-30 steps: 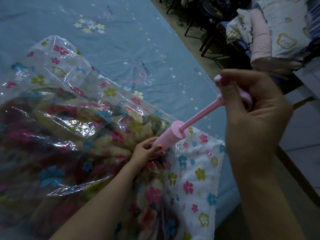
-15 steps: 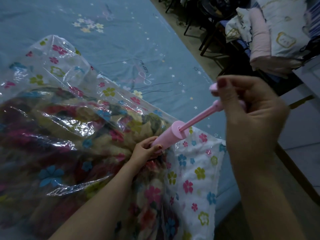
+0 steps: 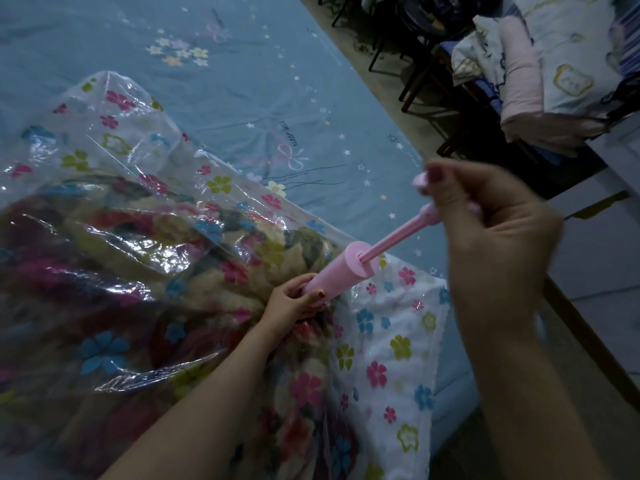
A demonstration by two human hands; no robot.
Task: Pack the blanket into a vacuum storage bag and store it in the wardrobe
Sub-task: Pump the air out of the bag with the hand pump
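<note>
My left hand (image 3: 294,303) is curled round the lower end of the pink hand pump (image 3: 337,273), holding its barrel against the vacuum storage bag (image 3: 145,188). My right hand (image 3: 485,230) is closed round the pump's T-handle (image 3: 420,181), up and to the right of the left hand, with the thin pink rod (image 3: 394,239) drawn out between them. The floral blanket (image 3: 114,271) lies inside the clear flower-printed bag, spreading left of and below my left hand, on a blue bedsheet (image 3: 242,81). Folded bedding (image 3: 540,64) is piled well beyond my right hand.
</note>
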